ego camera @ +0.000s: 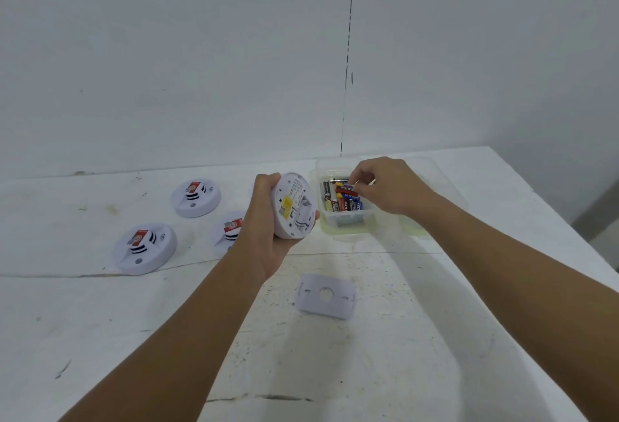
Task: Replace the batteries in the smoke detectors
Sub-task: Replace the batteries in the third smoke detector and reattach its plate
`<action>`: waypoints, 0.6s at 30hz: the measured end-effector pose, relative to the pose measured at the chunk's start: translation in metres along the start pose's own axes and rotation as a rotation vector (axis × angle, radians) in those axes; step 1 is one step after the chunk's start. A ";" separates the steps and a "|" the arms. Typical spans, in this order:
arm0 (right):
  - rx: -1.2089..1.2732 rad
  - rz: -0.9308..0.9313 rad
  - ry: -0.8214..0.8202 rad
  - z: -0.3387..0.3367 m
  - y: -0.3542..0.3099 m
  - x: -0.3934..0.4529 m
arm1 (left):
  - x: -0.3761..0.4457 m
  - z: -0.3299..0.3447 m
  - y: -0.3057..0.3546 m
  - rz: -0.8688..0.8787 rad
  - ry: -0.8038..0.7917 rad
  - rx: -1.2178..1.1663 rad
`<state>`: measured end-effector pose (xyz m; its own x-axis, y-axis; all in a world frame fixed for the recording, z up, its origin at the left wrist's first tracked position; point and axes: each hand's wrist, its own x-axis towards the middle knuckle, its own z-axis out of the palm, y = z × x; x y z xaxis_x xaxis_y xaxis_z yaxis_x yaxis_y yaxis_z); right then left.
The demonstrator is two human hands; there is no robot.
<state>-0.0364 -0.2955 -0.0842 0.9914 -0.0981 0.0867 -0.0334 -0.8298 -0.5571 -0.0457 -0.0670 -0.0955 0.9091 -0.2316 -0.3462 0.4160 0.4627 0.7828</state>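
My left hand (268, 230) grips a white round smoke detector (294, 207), tilted so its open back with a yellow label faces me. My right hand (385, 183) reaches into a clear plastic box (348, 220) holding several batteries (341, 198). Its fingertips pinch at a red and blue battery (348, 189) on top of the pile. A white mounting plate (325, 296) lies flat on the table in front of me.
Three more white smoke detectors with red labels lie face up at the left: one at the back (195, 198), one nearer (144, 248), one partly hidden by my left wrist (227, 230). A second clear box (425, 187) stands behind my right hand. The white table (435, 354) meets a wall.
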 end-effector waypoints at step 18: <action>-0.607 -0.074 -0.116 0.027 -0.005 0.053 | 0.016 -0.017 0.008 -0.016 0.005 -0.048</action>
<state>0.0194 -0.2821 -0.0990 1.0000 0.0033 -0.0022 0.0033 -0.9998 0.0185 -0.0280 -0.0524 -0.1037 0.9024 -0.2349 -0.3612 0.4309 0.4991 0.7518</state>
